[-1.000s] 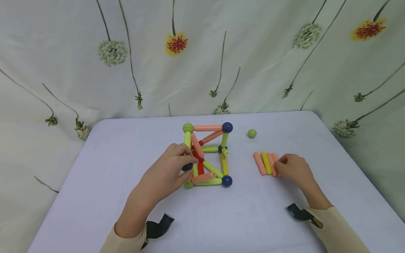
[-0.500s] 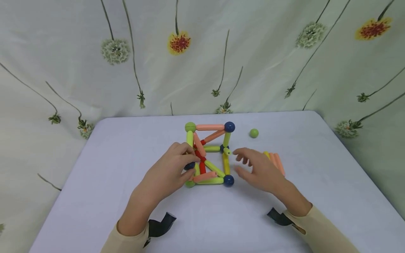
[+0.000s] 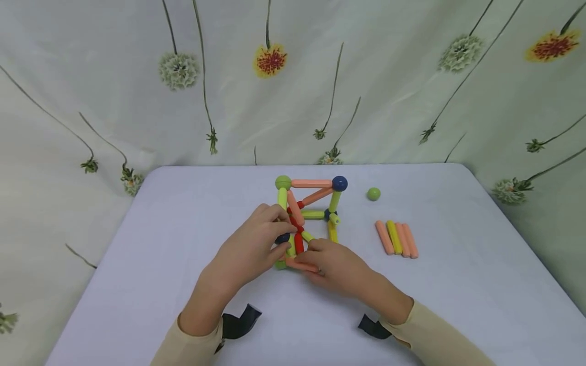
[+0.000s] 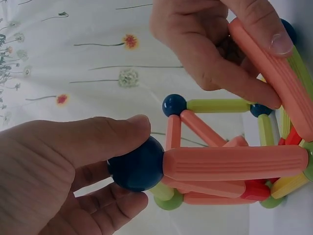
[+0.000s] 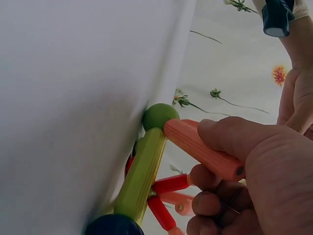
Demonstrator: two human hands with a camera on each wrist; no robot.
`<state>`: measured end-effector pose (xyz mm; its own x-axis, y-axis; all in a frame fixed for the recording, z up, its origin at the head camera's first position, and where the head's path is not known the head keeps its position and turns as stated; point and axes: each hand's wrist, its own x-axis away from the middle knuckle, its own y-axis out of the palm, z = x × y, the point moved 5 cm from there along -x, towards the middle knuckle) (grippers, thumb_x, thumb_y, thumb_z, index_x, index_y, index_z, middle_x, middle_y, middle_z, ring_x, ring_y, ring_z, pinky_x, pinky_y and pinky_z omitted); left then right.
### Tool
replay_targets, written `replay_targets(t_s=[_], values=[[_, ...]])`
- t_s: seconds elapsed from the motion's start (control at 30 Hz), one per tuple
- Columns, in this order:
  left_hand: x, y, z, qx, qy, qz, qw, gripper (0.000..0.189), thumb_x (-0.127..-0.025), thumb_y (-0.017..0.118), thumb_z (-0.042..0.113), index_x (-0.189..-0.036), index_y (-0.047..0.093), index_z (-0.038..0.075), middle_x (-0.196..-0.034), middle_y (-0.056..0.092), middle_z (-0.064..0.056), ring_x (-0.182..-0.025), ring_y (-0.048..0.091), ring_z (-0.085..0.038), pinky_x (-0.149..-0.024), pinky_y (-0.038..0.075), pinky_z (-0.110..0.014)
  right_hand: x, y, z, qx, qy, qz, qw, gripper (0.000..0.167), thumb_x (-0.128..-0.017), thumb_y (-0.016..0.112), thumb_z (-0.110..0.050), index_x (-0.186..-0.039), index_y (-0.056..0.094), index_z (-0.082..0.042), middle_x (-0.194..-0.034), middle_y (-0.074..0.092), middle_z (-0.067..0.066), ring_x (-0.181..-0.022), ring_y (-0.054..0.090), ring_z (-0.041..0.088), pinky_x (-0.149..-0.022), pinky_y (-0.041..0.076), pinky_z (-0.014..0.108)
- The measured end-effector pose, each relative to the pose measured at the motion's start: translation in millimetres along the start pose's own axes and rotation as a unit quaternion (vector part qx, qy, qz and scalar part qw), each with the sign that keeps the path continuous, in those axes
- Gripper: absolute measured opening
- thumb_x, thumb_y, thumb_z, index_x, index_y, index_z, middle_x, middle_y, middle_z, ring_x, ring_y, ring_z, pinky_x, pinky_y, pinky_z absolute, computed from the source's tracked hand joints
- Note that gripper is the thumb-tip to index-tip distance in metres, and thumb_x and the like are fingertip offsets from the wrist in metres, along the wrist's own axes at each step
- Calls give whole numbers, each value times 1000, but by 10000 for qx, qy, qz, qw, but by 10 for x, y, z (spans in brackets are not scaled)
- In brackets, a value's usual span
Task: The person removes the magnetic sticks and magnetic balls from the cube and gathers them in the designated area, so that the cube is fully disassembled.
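Observation:
A box-like frame of magnetic rods and balls stands on the table under both hands. My left hand pinches a navy ball at its near upper left corner, thumb on one side and fingers on the other. A salmon rod runs down from that ball to a green ball on the table. My right hand pinches another salmon rod between thumb and index finger. One end of this rod meets the green ball; the other slants up, its tip free. The hand hides the frame's near right corner in the head view.
Right of the frame, loose rods lie side by side: several salmon rods and a yellow rod. Behind them sits a loose green ball. A flower-printed cloth hangs behind the table's far edge.
My right hand has left the loose rods, moved left to the frame and taken hold of the slanting salmon rod. My left hand stays on the navy ball. The view has shifted slightly.

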<state>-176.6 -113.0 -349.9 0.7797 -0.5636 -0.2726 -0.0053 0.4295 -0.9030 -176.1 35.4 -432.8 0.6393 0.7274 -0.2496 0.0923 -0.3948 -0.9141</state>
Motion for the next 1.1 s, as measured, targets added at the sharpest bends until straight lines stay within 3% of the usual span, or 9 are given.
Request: replay_targets(t_s=[0.17, 0.37, 0.63, 0.87, 1.03, 1.1], values=[[-15, 0, 13, 6, -87, -43, 10000, 23, -81, 79, 9, -104, 76, 10, -104, 56, 3, -97, 45, -14, -73, 49, -20, 27, 38, -45, -203, 364, -172, 9990, 17, -86, 75, -21, -103, 75, -17, -67, 45, -10, -60, 41, 5, -50, 34, 18], [-20, -3, 42, -27, -19, -27, 10000, 22, -80, 80, 9, -101, 76, 11, -102, 56, 4, -95, 46, -14, -72, 48, -21, 74, 37, -18, -409, 741, -376, 9957, 13, -89, 73, -15, -101, 76, -14, -81, 65, -6, -70, 53, 5, -61, 46, 18], [-10, 8, 59, -90, 12, -59, 9999, 24, -79, 81, 10, -102, 76, 10, -103, 56, 3, -94, 45, -14, -72, 48, -21, 182, 81, 39, -772, 962, -775, 9893, 17, -90, 72, -20, -106, 77, -18, -92, 68, -11, -83, 59, 3, -75, 50, 22], [9, 18, 52, -172, 31, -28, 9998, 24, -79, 81, 12, -103, 76, 11, -103, 56, 3, -94, 46, -14, -73, 47, -22, 395, -128, 251, -873, 1529, -72, 9844, 15, -91, 70, -18, -106, 71, -17, -87, 61, -14, -73, 53, 6, -65, 47, 24], [2, 24, 53, -252, 38, -47, 9997, 24, -80, 81, 12, -104, 76, 11, -105, 56, 3, -94, 45, -14, -74, 47, -22, 680, -386, 632, -540, 2245, 586, 9712, 13, -92, 67, -12, -105, 68, -11, -84, 61, -10, -69, 50, 9, -61, 46, 27], [-1, 23, 53, -260, 48, -44, 9996, 24, -80, 80, 11, -104, 76, 10, -105, 56, 3, -95, 45, -14, -74, 47, -22, 819, -479, 825, -372, 2626, 750, 9613, 14, -92, 64, -12, -105, 67, -6, -84, 61, -4, -70, 52, 12, -62, 46, 30]])
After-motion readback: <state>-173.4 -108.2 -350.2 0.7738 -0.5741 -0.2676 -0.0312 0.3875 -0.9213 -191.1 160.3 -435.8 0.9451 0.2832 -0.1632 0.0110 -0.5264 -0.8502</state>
